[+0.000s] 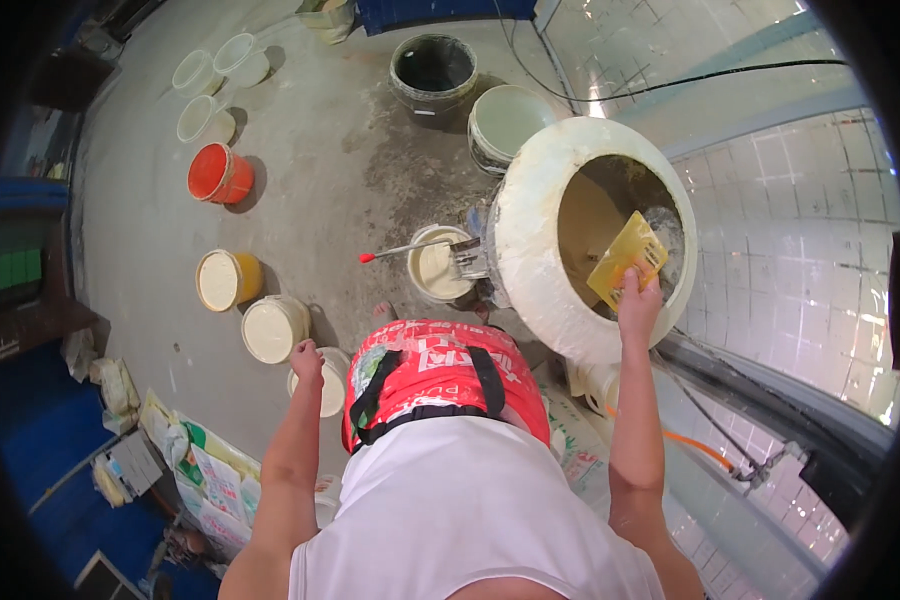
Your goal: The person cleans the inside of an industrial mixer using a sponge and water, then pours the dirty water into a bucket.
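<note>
My right hand (639, 304) grips a translucent yellow plastic scraper (626, 259) that bears writing. Both are at the round mouth of a white mixer drum (525, 225), whose inside shows a pale powdery or pasty material (589, 214). Fingers curled and nothing visible in them, my left hand (307, 361) hangs in the air. From above it overlaps the edges of a bucket of cream-coloured paste (268, 330) and another such bucket (334, 384). Below the drum's near side stands a paste-filled bucket (435, 266), with a red-tipped metal lever (405, 249) extending over it.
A yellow bucket (229, 281), a red bucket (221, 174) and several pale buckets (208, 120) stand on the concrete floor. Beyond the drum are a black tub (433, 71) and a white tub (511, 120). A black cable (690, 76) crosses near the tiled wall (787, 225). Printed sacks (221, 480) lie lower left.
</note>
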